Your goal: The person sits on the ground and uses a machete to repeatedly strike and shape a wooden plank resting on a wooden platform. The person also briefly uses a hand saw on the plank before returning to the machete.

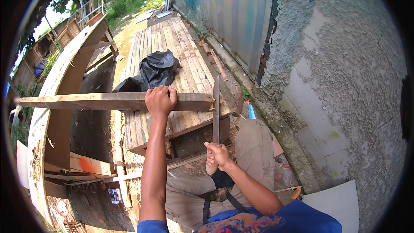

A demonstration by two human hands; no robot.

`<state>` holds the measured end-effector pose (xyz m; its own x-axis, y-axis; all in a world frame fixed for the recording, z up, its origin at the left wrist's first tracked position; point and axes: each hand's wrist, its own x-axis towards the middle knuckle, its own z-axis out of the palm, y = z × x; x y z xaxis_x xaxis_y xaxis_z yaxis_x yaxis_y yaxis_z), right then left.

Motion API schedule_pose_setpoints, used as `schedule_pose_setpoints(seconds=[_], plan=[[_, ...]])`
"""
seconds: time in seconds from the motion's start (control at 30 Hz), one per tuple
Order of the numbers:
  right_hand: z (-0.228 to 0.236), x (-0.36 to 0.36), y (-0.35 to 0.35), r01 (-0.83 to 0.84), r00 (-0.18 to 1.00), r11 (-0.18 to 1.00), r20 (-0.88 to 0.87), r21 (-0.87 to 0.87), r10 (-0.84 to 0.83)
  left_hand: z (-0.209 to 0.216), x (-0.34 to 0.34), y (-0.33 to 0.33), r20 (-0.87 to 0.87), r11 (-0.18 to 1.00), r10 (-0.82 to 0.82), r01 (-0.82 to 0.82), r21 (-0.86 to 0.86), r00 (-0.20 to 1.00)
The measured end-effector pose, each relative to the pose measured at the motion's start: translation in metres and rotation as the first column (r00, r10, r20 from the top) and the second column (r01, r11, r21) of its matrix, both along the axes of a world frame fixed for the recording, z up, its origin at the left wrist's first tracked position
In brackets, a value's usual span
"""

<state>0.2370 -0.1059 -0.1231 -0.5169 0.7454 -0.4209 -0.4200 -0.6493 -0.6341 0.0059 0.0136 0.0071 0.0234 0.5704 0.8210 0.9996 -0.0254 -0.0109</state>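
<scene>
My left hand is closed over the top of a long wooden beam, close to its right end. The beam lies crosswise, over a bamboo-slat platform and the edge of a wooden frame to the left. In my right hand is a machete, gripped by its wooden handle with the blade pointing up and away from me. The blade stands beside the beam's cut right end; whether it touches the wood I cannot tell. A crumpled black plastic bag rests on the platform just behind the beam.
At left stands a large wooden frame with curved-looking boards. A corrugated metal door and a rough plastered wall close off the right side. My bent knee is near the machete. A pale panel leans at lower right.
</scene>
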Motion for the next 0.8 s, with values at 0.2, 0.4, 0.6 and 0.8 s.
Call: schedule_pose_setpoints(seconds=[0.2, 0.4, 0.6, 0.8], plan=[[0.071, 0.041, 0.021, 0.329, 0.935, 0.921, -0.209, 0.211, -0.286, -0.005, -0.004, -0.002, -0.011, 1.000, 0.016, -0.016, -0.004, 1.000], [0.029, 0.006, 0.026, 0.654, 0.756, 0.659, -0.343, 0.371, -0.558, -0.002, 0.005, 0.004, -0.003, 1.000, -0.004, 0.004, 0.005, 1.000], [0.035, 0.020, 0.002, 0.141, 0.987, 0.988, -0.091, 0.060, -0.135, 0.000, 0.000, 0.004, -0.012, 1.000, -0.010, 0.010, -0.001, 1.000], [0.109, 0.045, 0.033, 0.661, 0.728, 0.622, -0.558, 0.419, -0.398, -0.006, -0.007, -0.003, -0.017, 1.000, 0.007, -0.007, 0.022, 1.000]])
